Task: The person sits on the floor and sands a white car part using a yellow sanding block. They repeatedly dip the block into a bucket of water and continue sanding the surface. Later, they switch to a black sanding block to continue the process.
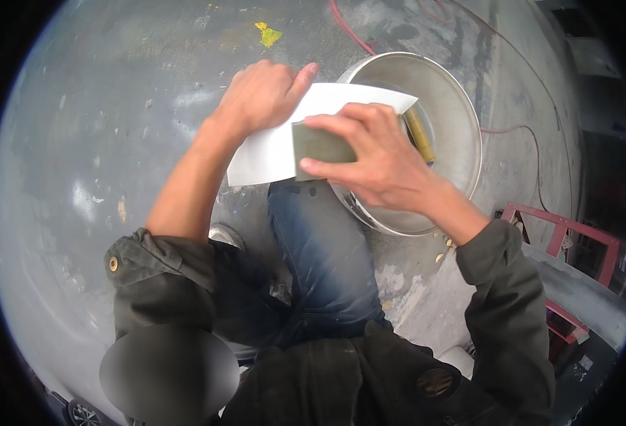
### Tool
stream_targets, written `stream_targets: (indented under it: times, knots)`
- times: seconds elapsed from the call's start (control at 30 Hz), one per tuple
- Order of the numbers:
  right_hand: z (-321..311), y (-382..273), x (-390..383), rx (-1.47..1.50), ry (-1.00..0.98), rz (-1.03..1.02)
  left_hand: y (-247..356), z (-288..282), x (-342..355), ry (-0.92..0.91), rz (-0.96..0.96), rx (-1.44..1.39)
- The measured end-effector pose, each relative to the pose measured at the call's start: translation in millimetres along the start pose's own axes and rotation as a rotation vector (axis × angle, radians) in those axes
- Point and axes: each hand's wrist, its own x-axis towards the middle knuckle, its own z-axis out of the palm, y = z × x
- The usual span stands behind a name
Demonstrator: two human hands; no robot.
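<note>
My left hand (263, 96) rests at the upper left of a curved white sheet or panel (259, 156), its fingers curled toward the far edge, thumb pointing right. My right hand (366, 156) grips a grey-green rectangular block (316, 142) lying against the white piece, with fingers spread over its top and side. The piece is held above my jeans-covered leg (320, 263) and over the rim of a wide round pale basin (458, 106). A yellow-olive cylinder (419, 135) shows inside the basin, partly hidden behind my right hand and the sheet.
Red hoses (345, 21) run across the stained grey floor (93, 142) behind and beside the basin. A yellow paint patch (269, 34) is near the top. A red metal frame (561, 231) with a grey panel (575, 291) stands at the right, with dark items along the edge.
</note>
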Motion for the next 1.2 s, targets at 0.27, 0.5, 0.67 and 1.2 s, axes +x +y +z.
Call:
stream_targets:
  times: [0.27, 0.5, 0.67, 1.2]
  knots:
    - [9.8, -7.6, 9.7, -0.135, -0.008, -0.036, 4.9, -1.0, 6.1, -0.046, 0.028, 0.01]
    - [-15.9, 12.5, -22.1, -0.124, 0.036, 0.064, 7.2, 3.2, 6.8, -0.02, 0.01, 0.03]
    - [-4.6, 8.8, -12.2, -0.068, 0.0, -0.015, 6.1, -4.6, 0.5, -0.103, -0.045, -0.022]
    - [9.2, -9.3, -3.4, -0.118, 0.017, -0.001, 14.7, -3.4, 2.5, -0.092, -0.042, 0.007]
